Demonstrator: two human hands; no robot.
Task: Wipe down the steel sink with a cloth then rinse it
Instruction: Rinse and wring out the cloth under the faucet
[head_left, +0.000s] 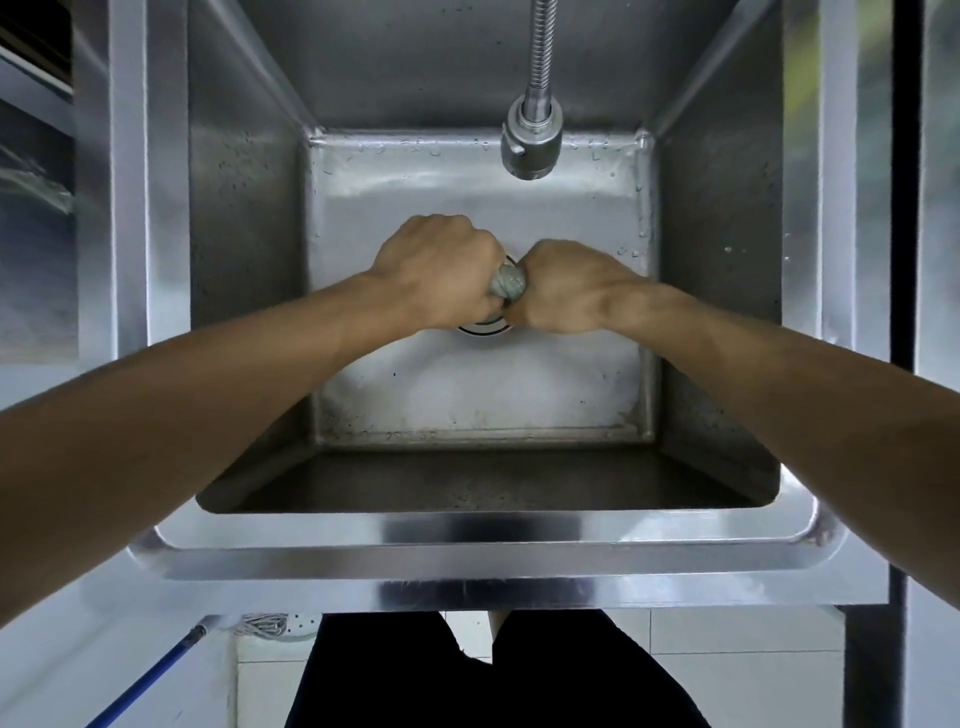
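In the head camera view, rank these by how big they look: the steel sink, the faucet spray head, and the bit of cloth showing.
1. Square steel sink, largest.
2. Round metal faucet spray head, though it sits nearer the camera.
3. Visible part of the twisted grey cloth, mostly hidden inside both hands.

I am counting one steel sink (483, 525), a single basin. One drain (483, 328) is showing in its floor, partly hidden under the hands. One faucet head (531, 140) is hanging on one flexible hose (540, 52). I am seeing two hands, left hand (436, 270) and right hand (569, 288), gripping one cloth (508, 283) between them. One mop (262, 623) on one blue handle (150, 675) is lying below the sink.
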